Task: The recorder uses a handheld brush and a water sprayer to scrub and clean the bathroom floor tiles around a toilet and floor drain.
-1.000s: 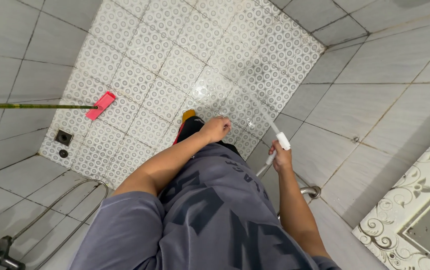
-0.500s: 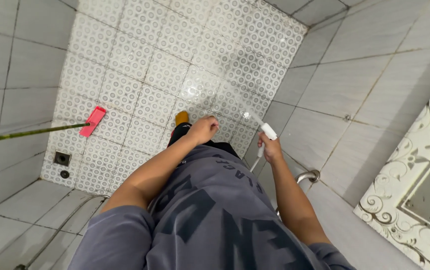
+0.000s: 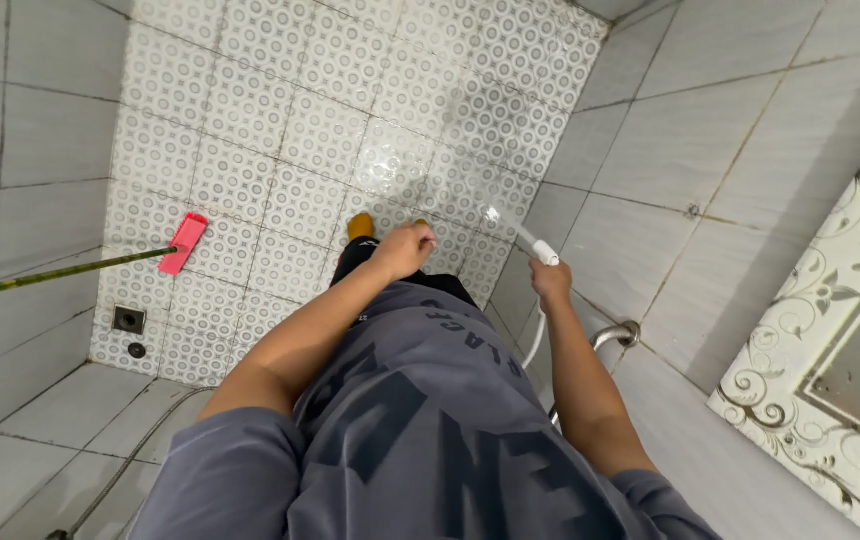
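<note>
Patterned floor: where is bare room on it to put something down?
Bare tiles lie between the pink brush head and the feet, and beyond them toward the far wall corner. The spray head in the right hand wets the middle. The floor drain occupies the near-left corner.

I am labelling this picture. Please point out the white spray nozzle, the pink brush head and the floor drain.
white spray nozzle (image 3: 542, 250), head view, on its white body.
pink brush head (image 3: 182, 243), head view, middle of the pink block.
floor drain (image 3: 129, 320), head view, on its square grate.

right hand (image 3: 551, 283) gripping white sprayer (image 3: 542, 249), wet patterned floor (image 3: 280, 130)
</note>
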